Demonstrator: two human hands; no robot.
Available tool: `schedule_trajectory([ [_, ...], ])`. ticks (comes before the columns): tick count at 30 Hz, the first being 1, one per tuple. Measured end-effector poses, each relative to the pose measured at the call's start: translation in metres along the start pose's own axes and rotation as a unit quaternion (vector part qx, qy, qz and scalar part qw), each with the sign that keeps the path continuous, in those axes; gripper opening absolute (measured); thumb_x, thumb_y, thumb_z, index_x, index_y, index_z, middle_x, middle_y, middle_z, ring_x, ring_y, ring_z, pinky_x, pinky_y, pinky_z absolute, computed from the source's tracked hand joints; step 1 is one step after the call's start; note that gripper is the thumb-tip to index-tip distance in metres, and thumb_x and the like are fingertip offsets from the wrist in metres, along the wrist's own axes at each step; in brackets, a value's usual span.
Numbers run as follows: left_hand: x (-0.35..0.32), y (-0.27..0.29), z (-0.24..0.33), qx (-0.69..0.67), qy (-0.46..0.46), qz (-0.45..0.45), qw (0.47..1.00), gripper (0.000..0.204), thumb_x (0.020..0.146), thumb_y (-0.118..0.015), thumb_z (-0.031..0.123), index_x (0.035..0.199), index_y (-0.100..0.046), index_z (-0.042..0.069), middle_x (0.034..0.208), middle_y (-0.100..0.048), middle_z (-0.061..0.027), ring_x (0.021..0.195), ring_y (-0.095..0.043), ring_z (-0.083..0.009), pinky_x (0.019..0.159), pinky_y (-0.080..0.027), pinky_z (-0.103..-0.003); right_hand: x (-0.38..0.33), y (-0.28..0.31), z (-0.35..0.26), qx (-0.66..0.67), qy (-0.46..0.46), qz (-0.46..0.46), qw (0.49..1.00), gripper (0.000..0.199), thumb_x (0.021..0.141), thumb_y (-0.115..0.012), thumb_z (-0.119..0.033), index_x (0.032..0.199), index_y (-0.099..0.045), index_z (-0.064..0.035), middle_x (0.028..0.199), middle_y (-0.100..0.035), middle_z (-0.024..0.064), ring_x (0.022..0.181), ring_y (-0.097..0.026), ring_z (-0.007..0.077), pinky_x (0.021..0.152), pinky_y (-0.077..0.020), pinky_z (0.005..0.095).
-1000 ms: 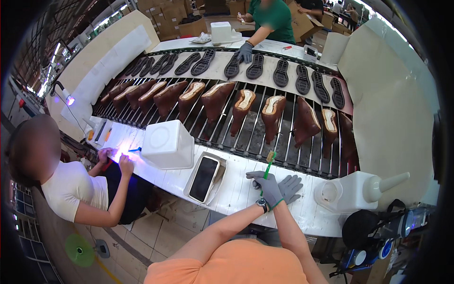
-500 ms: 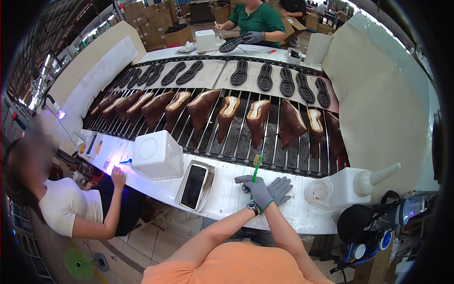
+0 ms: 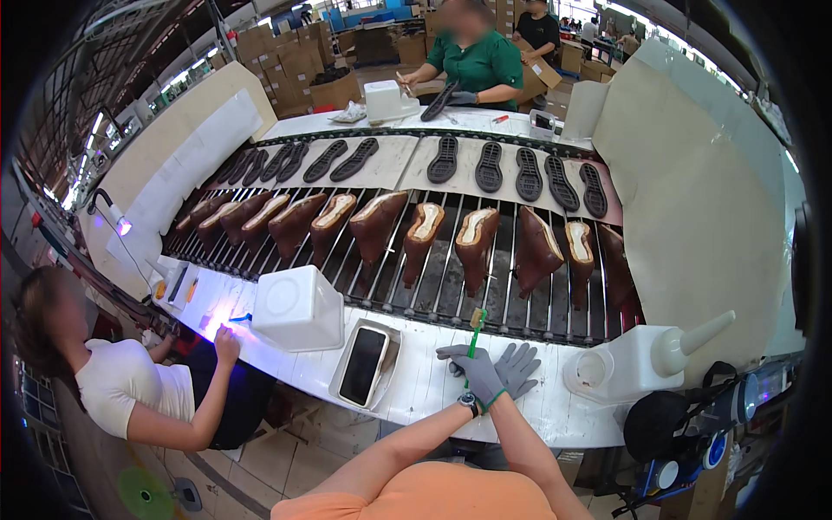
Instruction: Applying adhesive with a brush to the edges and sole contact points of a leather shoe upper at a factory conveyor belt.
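Observation:
My wrists are crossed over the white table edge (image 3: 433, 381), and both hands wear grey gloves. My right hand (image 3: 478, 367), on top and pointing left, has its fingers round a green-handled brush (image 3: 473, 340). The brush stands upright, its tan bristle head up near the rollers. Under it, my left hand (image 3: 520, 369) reaches to the right with its fingers spread on the table, holding nothing. A watch sits on my left wrist. Beyond the brush, brown leather boot uppers (image 3: 474, 247) lie in a row on the roller conveyor (image 3: 438, 282), their pale undersides up.
Black shoe soles (image 3: 490, 166) line a pale board behind the boots. To my right stands a white spouted container (image 3: 637, 364); to my left, a phone (image 3: 364, 366) in a tray and a white box (image 3: 299, 308). A seated person (image 3: 134, 390) works at left, another (image 3: 478, 56) across.
My view has tipped up slightly, so everything sits lower. The person across has swung a sole from nearly level to steeply tilted. My hands keep the same crossed pose with the brush.

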State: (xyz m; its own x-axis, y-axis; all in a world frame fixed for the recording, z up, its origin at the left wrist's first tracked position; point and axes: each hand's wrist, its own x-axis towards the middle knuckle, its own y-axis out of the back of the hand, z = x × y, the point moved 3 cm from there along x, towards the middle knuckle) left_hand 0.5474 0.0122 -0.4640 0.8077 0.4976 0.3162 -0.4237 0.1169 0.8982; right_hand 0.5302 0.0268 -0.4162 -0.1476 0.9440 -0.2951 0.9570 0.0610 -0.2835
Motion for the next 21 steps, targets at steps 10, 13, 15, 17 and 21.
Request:
schedule_trajectory([
  [10,-0.001,-0.007,0.001,0.0,0.01,-0.022,1.0,0.057,0.094,-0.056,0.037,0.141,-0.046,0.007,0.148,-0.042,-0.0177,0.14,-0.036,-0.0337,0.116,-0.028,-0.052,-0.001,0.004,0.0,-0.009,-0.004,0.008,1.0,0.036,0.085,-0.047,0.003,0.109,-0.073,-0.0015,0.098,-0.073,0.0052,0.068,-0.054,0.0065,0.061,-0.0454,0.0196],
  [13,-0.001,-0.009,0.001,0.005,0.008,-0.021,1.0,0.056,0.093,-0.056,0.037,0.14,-0.047,0.007,0.147,-0.043,-0.0175,0.139,-0.037,-0.0338,0.115,-0.028,-0.052,-0.001,0.005,0.001,-0.003,-0.002,0.006,1.0,0.035,0.085,-0.047,0.003,0.109,-0.073,-0.0013,0.098,-0.073,0.0055,0.068,-0.054,0.0064,0.061,-0.0454,0.0197],
  [15,0.0,-0.008,0.002,0.002,0.009,-0.016,1.0,0.056,0.093,-0.057,0.037,0.139,-0.047,0.006,0.147,-0.043,-0.0175,0.139,-0.037,-0.0339,0.115,-0.028,-0.052,-0.001,0.005,0.001,0.0,-0.002,0.005,1.0,0.036,0.085,-0.047,0.003,0.109,-0.073,-0.0012,0.098,-0.073,0.0056,0.068,-0.054,0.0064,0.061,-0.0454,0.0198],
  [17,0.0,-0.007,0.002,-0.005,0.01,-0.018,1.0,0.057,0.093,-0.057,0.037,0.139,-0.047,0.006,0.147,-0.043,-0.0177,0.139,-0.037,-0.034,0.115,-0.028,-0.052,0.0,0.005,0.001,0.0,-0.013,0.012,1.0,0.036,0.085,-0.046,0.003,0.109,-0.073,-0.0012,0.098,-0.073,0.0056,0.068,-0.055,0.0065,0.061,-0.0454,0.0199],
  [21,0.001,-0.006,0.002,-0.005,0.007,-0.001,1.0,0.056,0.092,-0.057,0.036,0.138,-0.048,0.006,0.146,-0.044,-0.0182,0.139,-0.038,-0.0341,0.115,-0.028,-0.052,-0.001,0.004,-0.001,-0.002,0.0,0.004,1.0,0.036,0.086,-0.046,0.003,0.11,-0.072,-0.001,0.098,-0.073,0.0053,0.068,-0.054,0.0062,0.061,-0.0454,0.0199],
])
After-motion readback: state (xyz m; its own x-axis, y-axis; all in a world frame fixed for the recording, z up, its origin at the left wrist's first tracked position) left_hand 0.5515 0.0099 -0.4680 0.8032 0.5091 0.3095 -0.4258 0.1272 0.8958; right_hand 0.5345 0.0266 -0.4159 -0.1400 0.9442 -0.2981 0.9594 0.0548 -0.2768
